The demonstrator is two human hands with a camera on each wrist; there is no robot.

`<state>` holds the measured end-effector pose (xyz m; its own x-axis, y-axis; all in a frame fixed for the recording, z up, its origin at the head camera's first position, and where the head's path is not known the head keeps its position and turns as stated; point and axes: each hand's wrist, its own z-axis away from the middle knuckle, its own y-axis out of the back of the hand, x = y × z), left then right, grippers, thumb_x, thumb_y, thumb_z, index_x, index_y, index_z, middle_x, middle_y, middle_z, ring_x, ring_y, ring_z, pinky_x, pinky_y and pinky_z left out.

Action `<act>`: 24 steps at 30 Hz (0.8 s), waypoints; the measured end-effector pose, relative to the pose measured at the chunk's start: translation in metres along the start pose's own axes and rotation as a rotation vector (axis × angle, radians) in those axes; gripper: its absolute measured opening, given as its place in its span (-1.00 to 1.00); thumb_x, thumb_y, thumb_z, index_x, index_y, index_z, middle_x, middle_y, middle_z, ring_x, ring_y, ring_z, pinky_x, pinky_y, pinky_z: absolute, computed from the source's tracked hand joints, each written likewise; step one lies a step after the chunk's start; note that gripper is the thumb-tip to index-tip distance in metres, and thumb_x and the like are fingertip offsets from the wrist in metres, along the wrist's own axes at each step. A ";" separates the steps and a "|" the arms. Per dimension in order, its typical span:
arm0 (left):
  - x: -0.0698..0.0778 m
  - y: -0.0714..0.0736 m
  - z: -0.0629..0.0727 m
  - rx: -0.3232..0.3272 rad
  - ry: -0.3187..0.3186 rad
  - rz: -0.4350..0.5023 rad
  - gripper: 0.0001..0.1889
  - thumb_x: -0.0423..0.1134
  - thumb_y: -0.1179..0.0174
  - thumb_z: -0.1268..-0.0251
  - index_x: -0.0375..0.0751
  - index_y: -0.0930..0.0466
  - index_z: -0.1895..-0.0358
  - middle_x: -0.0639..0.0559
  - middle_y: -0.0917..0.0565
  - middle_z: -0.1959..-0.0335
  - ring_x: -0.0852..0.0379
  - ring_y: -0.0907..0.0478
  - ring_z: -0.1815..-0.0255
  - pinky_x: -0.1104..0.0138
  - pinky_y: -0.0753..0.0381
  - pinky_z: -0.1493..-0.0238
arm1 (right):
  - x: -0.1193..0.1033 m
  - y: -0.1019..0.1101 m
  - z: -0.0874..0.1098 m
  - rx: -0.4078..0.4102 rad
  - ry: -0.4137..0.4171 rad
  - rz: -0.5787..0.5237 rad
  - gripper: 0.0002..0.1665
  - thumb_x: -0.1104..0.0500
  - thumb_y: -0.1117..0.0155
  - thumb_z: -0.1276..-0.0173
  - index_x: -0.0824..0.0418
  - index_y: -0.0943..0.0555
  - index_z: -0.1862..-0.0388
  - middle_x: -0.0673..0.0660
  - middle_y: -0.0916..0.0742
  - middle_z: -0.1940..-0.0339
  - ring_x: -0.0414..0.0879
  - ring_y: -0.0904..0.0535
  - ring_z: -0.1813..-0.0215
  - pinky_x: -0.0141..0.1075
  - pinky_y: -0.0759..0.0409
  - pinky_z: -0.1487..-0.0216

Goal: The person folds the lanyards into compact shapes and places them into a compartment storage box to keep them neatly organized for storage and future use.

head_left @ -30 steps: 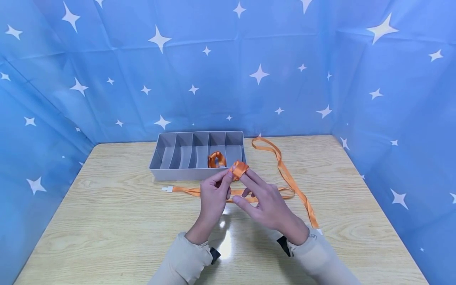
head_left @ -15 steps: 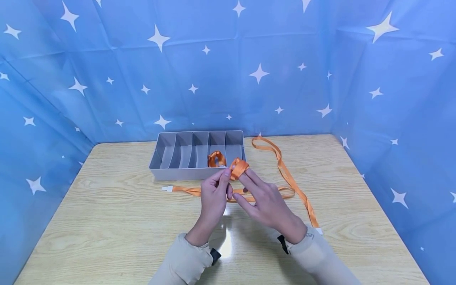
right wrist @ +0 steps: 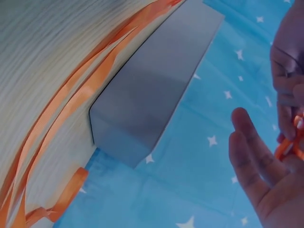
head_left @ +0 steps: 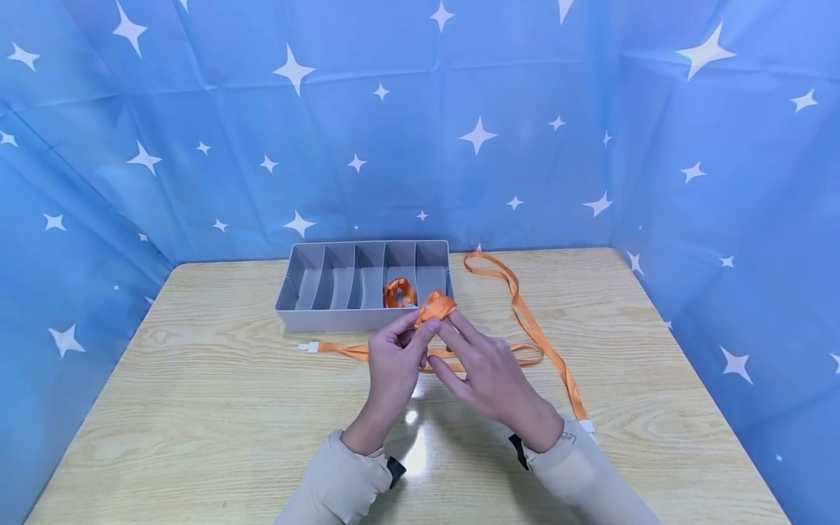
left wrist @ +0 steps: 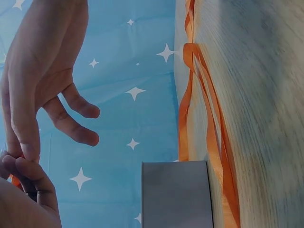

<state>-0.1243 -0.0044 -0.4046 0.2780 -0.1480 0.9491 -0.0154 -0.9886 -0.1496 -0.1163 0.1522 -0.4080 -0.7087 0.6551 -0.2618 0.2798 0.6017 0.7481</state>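
Observation:
An orange lanyard (head_left: 436,305) is wound in a band round the straight index and middle fingers of my right hand (head_left: 488,375), in front of the grey tray's right end. My left hand (head_left: 390,368) pinches the band from the left, its thumb against the fingers. In the left wrist view, only a sliver of this lanyard (left wrist: 15,182) shows beside the fingertips. The right hand's other fingers hang loose below, holding nothing. A coiled orange lanyard (head_left: 394,294) sits in the fourth compartment from the left of the grey divided tray (head_left: 341,321).
On the wooden table (head_left: 197,408), an orange lanyard with a white clip (head_left: 308,348) lies crosswise before the tray, partly behind the hands. Another lanyard (head_left: 534,332) runs from the back edge down the right side. A blue star-patterned cloth (head_left: 394,131) hangs behind.
The left thumb has shifted right and slightly lower along the wound band, and the band has turned a little on the right fingers. Tray and the other lanyards stay put.

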 end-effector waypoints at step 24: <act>0.005 0.002 -0.003 -0.004 -0.014 0.041 -0.78 -0.34 -0.20 -0.43 -0.47 -0.71 0.10 0.05 -0.52 0.66 0.26 -0.39 0.71 0.49 -0.36 0.67 | -0.004 0.008 0.000 0.020 0.004 -0.536 -0.21 0.32 -0.32 -0.31 0.36 -0.28 -0.49 0.27 -0.52 -0.30 -0.06 -0.74 0.21 -0.25 -0.70 0.19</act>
<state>-0.1263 -0.0071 -0.3995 0.2903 -0.1880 0.9383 -0.0306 -0.9818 -0.1873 -0.1110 0.1545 -0.4008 -0.7583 0.2520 -0.6012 -0.1097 0.8598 0.4988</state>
